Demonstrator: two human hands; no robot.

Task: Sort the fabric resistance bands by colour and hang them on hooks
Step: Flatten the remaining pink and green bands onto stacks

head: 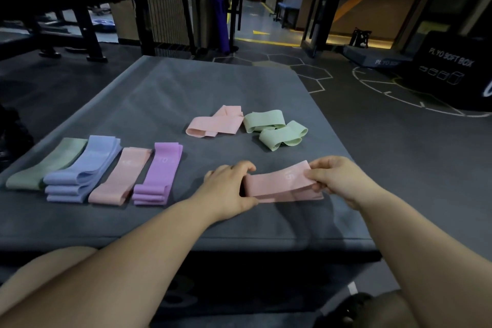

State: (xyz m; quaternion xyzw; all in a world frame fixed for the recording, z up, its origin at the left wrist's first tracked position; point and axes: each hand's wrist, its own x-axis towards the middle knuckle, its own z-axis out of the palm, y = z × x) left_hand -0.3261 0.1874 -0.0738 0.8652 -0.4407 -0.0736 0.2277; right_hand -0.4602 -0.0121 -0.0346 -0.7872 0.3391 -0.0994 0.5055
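Our forearms reach in over the near edge of the grey mat (pixel 186 82), and both hands are closed on one pink band (pixel 279 184). The left hand (pixel 229 189) curls over its left end, while the right hand (pixel 338 181) pinches its right end, and the band lies flat just above the mat near the front right.

Along the left edge lie four flat stacks: green (pixel 48 165), blue (pixel 85 170), pink (pixel 119 176) and purple (pixel 159 173). Toward the middle, loose pink bands (pixel 213 122) and loose green bands (pixel 274 129) lie crumpled and unsorted.

We judge this to be the sorting step – flattening one band for its stack. Next, it should be carried left to the pink stack and squared on top (no hooks are in view yet).
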